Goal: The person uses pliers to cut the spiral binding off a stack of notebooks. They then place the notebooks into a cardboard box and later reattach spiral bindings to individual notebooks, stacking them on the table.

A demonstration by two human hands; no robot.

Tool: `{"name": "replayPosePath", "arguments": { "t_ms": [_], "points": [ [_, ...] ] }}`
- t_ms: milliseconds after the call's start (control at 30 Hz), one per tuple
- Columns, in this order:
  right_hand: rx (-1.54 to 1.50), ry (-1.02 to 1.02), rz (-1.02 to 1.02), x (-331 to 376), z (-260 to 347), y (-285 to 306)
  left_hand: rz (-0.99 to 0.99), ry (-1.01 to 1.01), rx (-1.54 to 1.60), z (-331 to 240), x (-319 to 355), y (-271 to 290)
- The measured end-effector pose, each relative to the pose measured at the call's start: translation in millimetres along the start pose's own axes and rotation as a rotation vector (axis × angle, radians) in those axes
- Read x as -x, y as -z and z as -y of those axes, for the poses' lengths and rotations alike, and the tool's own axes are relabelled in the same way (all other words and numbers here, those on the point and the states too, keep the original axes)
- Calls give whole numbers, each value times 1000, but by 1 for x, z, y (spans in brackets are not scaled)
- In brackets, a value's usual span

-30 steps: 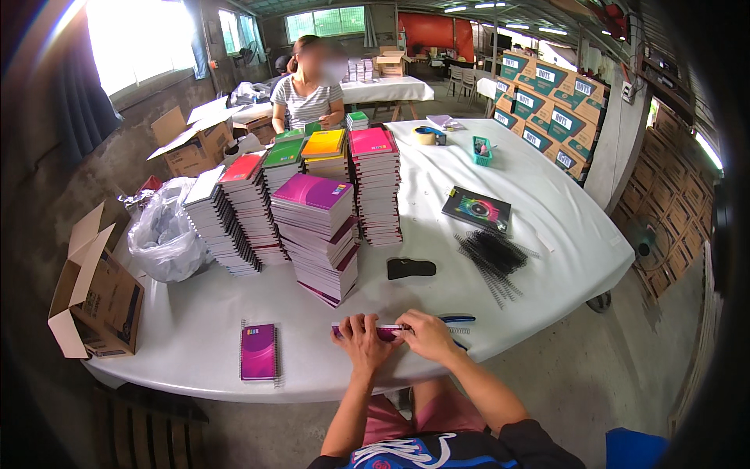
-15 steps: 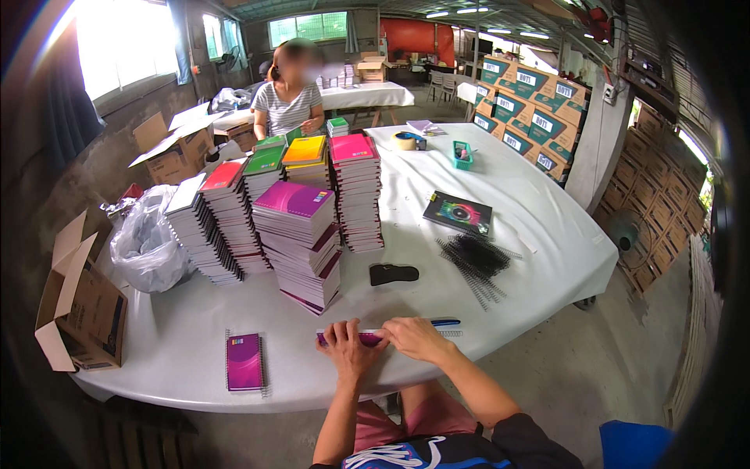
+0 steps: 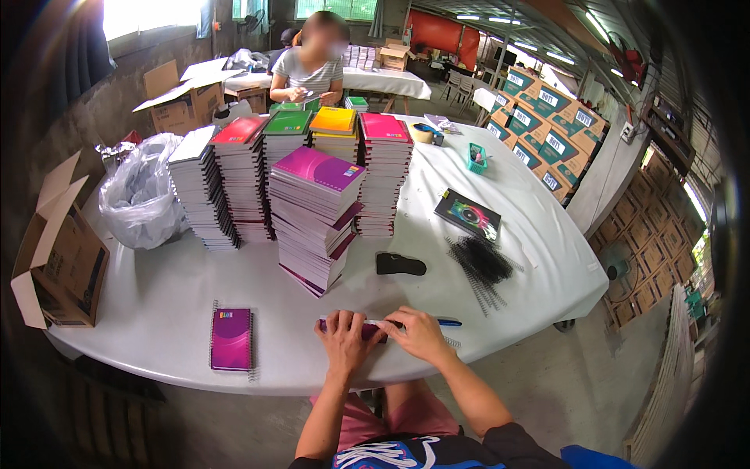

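Both my hands rest on a purple notebook (image 3: 369,328) lying at the near edge of the white table (image 3: 156,305). My left hand (image 3: 344,339) presses its left part and my right hand (image 3: 418,334) grips its right part, where a thin wire spiral sticks out. A blue pen (image 3: 447,321) lies just beyond my right hand. A finished purple spiral notebook (image 3: 231,339) lies flat to my left. A tall leaning stack of purple notebooks (image 3: 314,217) stands in front of my hands.
Further stacks with white, red, green, yellow and pink covers (image 3: 289,168) stand behind. A pile of black wire spirals (image 3: 482,262), a dark notebook (image 3: 467,213) and a black object (image 3: 401,264) lie right. A plastic bag (image 3: 142,199) and open carton (image 3: 58,258) sit left. A seated person (image 3: 310,66) works opposite.
My hands have stayed on the purple notebook at the table edge, shifting only slightly along it. My head has moved, so the view shifted a little.
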State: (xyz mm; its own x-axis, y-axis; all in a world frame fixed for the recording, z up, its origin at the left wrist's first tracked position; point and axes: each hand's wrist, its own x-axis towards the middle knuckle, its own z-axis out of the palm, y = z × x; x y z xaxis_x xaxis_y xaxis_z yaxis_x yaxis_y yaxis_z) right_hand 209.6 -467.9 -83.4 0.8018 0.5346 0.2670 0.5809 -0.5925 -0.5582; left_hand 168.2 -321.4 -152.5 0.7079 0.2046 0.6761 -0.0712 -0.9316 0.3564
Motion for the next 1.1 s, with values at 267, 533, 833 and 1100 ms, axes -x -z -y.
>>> {"name": "replayPosePath", "arguments": {
  "t_ms": [267,533,833,1100],
  "points": [
    [153,148,-103,1,11,-2,55,29,69,6,-2,0],
    [63,15,-61,2,6,-8,84,88,187,5,-3,2],
    [191,-36,-120,4,19,-21,90,62,230,12,-1,6],
    [16,-212,138,5,24,-5,140,20,242,20,-3,9]
  ]
}}
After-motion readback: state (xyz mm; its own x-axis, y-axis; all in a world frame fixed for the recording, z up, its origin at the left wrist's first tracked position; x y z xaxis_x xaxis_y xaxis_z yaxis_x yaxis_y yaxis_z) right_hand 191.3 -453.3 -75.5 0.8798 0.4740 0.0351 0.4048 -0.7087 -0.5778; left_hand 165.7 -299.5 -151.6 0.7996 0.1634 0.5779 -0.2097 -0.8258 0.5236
